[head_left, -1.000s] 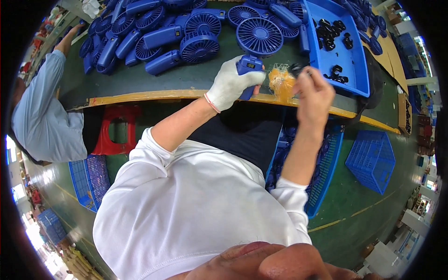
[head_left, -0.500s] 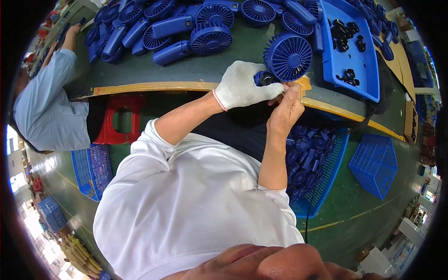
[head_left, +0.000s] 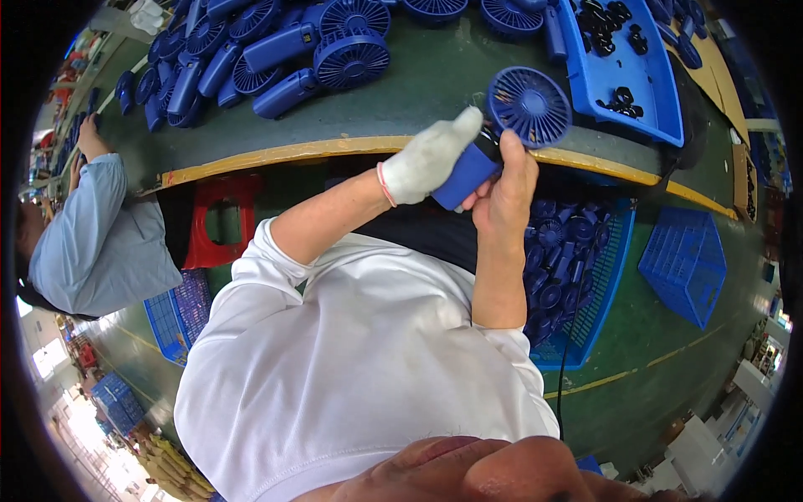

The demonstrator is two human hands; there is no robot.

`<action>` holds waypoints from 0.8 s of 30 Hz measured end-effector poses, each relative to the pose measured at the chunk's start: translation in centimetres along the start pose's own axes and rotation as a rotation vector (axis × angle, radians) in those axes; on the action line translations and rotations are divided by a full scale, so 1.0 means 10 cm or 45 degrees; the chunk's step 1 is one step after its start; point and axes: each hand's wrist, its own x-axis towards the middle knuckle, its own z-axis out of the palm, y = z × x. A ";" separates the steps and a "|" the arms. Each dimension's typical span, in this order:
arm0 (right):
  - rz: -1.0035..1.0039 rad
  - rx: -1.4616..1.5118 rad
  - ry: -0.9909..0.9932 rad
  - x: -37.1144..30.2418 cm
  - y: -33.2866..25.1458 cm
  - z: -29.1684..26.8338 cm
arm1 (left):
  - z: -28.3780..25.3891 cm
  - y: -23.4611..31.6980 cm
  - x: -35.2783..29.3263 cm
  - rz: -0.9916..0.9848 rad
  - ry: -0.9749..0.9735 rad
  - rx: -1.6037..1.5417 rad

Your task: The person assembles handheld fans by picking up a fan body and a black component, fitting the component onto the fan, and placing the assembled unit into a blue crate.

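A blue handheld fan is held over the front edge of the table, its round grille tilted up to the right and its handle slanting down toward me. My left hand, in a white glove, closes on the handle from the left with the thumb stretched along it. Bare, my right hand grips the same handle from the right, its thumb pressed just below the grille. A dark part shows at the neck between the hands; its shape is mostly hidden.
Several blue fans are heaped along the back of the table. A blue tray of small black parts stands at right. Beneath are a full basket, a blue crate and a red stool. At left sits another person.
The fan has turned in my hands, so its handle now shows its broad side instead of its end. My gloved thumb has come up along it. The view has shifted slightly.
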 end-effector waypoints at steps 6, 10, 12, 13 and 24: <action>-0.286 -0.429 0.298 -0.46 -0.02 -0.35 | 0.28 -0.26 0.02 0.134 -0.227 0.625; -0.408 -0.986 0.448 -0.76 0.25 -1.04 | 0.20 -0.43 -0.15 0.485 -0.067 1.004; -0.475 -1.274 0.580 -0.91 0.47 -1.51 | -0.08 -0.29 -0.28 1.090 0.116 1.214; -0.385 -1.285 0.652 -1.03 0.53 -1.70 | -0.20 -0.12 -0.37 1.274 0.221 1.242; 0.112 -1.673 0.638 -1.21 0.68 -2.18 | -1.28 0.40 -0.57 0.704 1.138 2.224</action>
